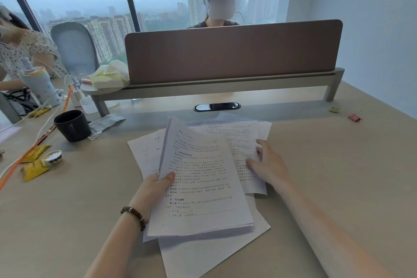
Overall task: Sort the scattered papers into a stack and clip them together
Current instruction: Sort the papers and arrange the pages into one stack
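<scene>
My left hand [155,187] grips a stack of printed papers [200,185] by its left edge, thumb on top, lifted slightly off the desk. Loose printed sheets lie under and around it: one sheet [241,142] to the right, another [146,151] to the left, one more [203,253] below. My right hand [268,162] rests on the right sheet with fingers spread flat. A red binder clip [355,117] and a green binder clip [334,109] lie far right near the back of the desk.
A dark mug [72,125] stands at left beside a foil wrapper [106,123], yellow sachets [33,161] and an orange cable. A brown partition [232,51] crosses the desk's back, with a person behind it. Another person sits at far left.
</scene>
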Demonstrator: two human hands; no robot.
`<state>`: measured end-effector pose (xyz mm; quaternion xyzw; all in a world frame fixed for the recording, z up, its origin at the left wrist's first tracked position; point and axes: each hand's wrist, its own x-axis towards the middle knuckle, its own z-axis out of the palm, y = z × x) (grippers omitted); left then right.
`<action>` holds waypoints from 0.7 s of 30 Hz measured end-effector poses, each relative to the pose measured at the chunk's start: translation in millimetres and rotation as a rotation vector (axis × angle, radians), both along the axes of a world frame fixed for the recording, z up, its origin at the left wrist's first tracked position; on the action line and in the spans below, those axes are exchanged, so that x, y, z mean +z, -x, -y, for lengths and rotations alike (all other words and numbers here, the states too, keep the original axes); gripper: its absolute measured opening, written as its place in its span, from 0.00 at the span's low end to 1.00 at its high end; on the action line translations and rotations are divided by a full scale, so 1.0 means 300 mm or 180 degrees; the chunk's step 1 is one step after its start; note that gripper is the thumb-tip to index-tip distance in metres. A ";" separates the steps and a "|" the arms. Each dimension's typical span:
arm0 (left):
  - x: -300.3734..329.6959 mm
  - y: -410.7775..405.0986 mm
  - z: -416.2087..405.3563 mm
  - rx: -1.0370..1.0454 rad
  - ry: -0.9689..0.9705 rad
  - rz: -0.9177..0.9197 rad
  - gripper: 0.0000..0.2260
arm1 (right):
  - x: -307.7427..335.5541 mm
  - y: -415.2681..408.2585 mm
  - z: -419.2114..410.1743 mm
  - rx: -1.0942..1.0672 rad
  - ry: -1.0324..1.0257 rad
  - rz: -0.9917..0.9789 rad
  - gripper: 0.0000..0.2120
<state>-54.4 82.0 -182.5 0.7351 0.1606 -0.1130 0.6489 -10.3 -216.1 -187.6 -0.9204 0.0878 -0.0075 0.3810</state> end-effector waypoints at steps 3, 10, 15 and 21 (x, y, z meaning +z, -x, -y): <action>0.002 -0.004 0.010 -0.0032 0.0024 0.0016 0.12 | 0.000 -0.006 0.003 -0.0138 -0.0658 0.0216 0.33; 0.000 -0.009 0.018 -0.0027 0.0044 0.0040 0.12 | 0.012 -0.024 0.001 -0.0762 -0.1993 0.0275 0.32; -0.006 -0.007 0.017 -0.0025 0.0029 0.0068 0.12 | 0.002 -0.028 -0.006 -0.0710 -0.2157 -0.0073 0.40; -0.010 -0.001 0.015 0.0049 0.0162 0.0108 0.11 | -0.017 -0.048 -0.031 -0.0728 -0.2039 -0.0150 0.11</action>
